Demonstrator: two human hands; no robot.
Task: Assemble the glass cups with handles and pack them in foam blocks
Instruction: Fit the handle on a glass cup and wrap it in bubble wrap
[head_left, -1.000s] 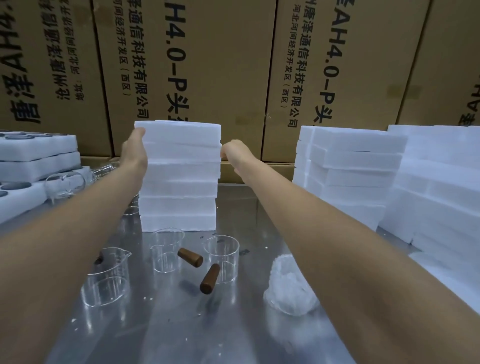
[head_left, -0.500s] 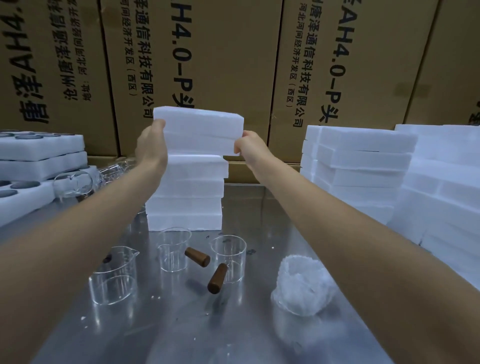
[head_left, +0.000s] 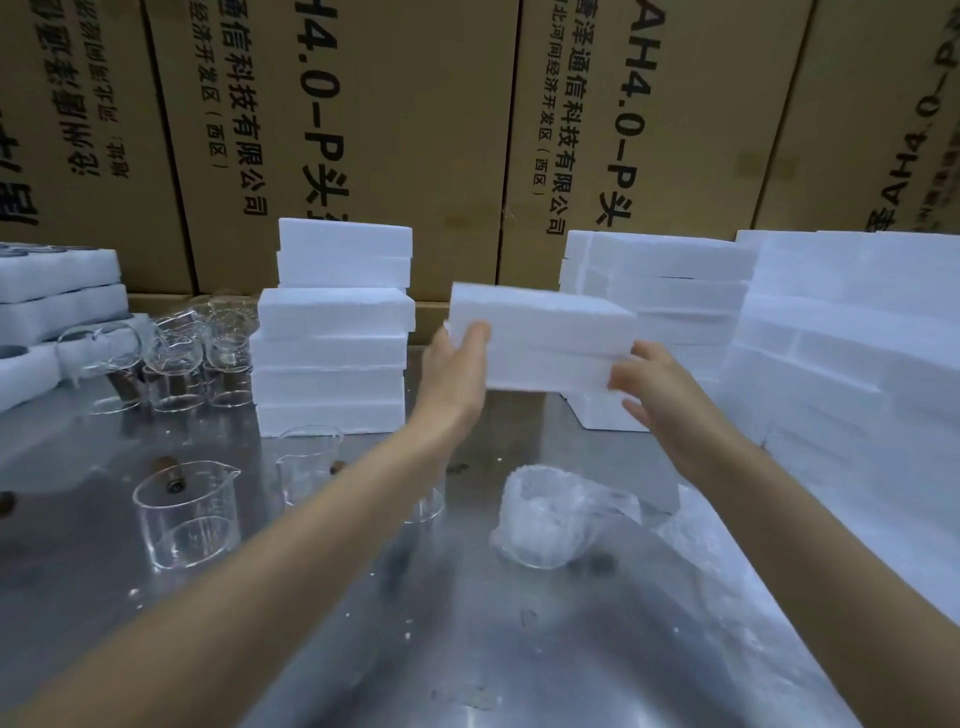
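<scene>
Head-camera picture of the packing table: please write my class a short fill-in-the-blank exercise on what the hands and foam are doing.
1. Both hands hold a white ____ block in the air.
2. The left hand grips its left end, and the right hand grips its ____ end.
3. The glass cup stands on a shiny ____ table.
4. Behind the foam stack stand brown ____ boxes.

Missing words: foam; right; metal; cardboard

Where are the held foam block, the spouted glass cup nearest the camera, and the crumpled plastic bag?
Foam block (head_left: 545, 340), head view, front face.
Glass cup (head_left: 187, 514), head view, side wall.
Plastic bag (head_left: 550, 519), head view, crumpled middle.
</scene>
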